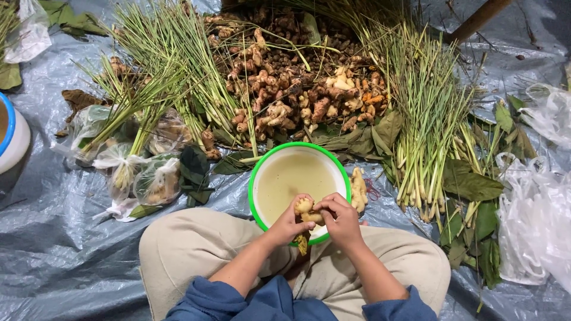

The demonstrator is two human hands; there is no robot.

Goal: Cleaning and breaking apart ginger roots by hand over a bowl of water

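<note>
Ginger piece (304,206): hard, knobby, likely wet and slippery; best held by its lobes.
Left hand (289,224): fingers closed on it.
Right hand (340,217): fingers pinching it, over bowl (257,172).

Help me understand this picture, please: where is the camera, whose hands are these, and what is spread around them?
The camera sits on the person's head and looks down at their lap. The left hand and right hand together hold a piece of ginger root over a green-rimmed basin of cloudy water. Beyond it, on a grey plastic sheet, lie a pile of ginger and turmeric roots, lemongrass bundles, green leaves and filled plastic bags.
</note>
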